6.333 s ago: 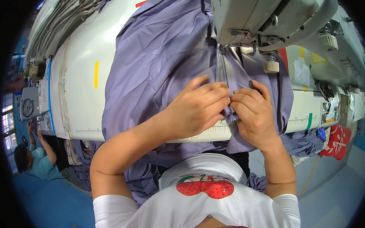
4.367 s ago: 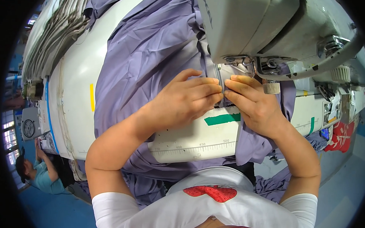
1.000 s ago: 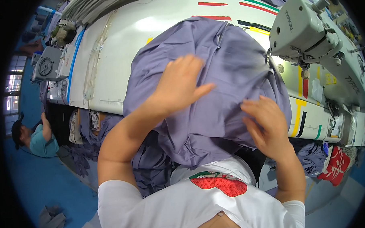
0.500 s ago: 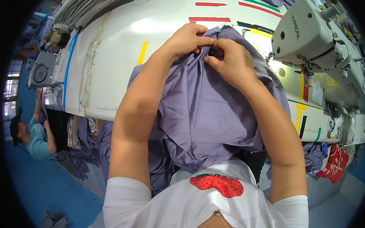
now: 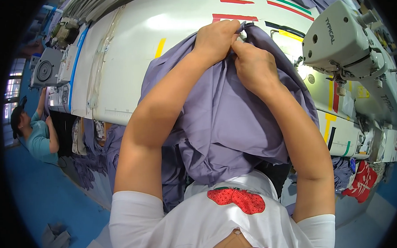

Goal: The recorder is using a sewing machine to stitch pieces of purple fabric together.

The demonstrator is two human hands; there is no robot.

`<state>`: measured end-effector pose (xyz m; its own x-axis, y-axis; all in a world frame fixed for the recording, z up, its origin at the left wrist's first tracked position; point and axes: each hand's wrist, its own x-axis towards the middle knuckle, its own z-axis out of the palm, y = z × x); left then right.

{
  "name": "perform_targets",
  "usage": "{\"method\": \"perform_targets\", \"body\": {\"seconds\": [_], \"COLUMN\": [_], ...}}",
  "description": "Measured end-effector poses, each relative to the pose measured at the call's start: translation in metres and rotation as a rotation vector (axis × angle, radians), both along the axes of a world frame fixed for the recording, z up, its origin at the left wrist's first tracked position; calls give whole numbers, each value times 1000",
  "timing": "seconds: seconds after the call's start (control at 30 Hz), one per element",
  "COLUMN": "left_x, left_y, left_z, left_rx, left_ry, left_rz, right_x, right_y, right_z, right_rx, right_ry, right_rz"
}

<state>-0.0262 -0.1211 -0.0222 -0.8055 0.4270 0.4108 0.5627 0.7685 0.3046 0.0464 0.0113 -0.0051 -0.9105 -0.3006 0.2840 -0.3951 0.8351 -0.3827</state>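
Wearing a teal shirt and dark cap, a co-worker (image 5: 41, 140) occupies the left. Rightward, a yellow tape strip (image 5: 160, 47) marks the white table (image 5: 130, 60). The person's left hand (image 5: 217, 41), fingers curled closed, grips the far edge of a purple garment (image 5: 246, 113), which drapes over the table's near edge. Just beside it, the right hand (image 5: 256, 66) pinches the same edge, thumb against fingers. At right stands a sewing machine (image 5: 335, 36).
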Motion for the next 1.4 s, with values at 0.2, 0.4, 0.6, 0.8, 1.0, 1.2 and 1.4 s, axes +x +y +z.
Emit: {"method": "perform_targets", "body": {"seconds": [0.2, 0.4, 0.6, 0.8, 1.0, 1.2, 1.4], "left_x": [0, -22, -26, -36, -32, 2, 117], "left_y": [5, 5, 13, 7, 6, -11, -47], "left_z": [0, 17, 3, -7, -13, 36, 100], "left_rx": [23, 274, -149, -20, -26, 178, 585], "left_ry": [-42, -575, -103, 65, 98, -134, -240], "left_rz": [-71, -88, -267, -295, -235, -150, -246], "right_x": [13, 11, 0, 16, 65, 69, 40], "right_y": [1, 6, 4, -4, -3, 12, 18], "right_z": [2, -6, -7, -1, -8, 35, 64], "right_rx": [234, -54, -152, 69, 50, -396, -652], "right_ry": [127, 6, 65, 196, 94, -136, -381], "right_rz": [59, -67, -85, 188, 313, -49, -177]}}
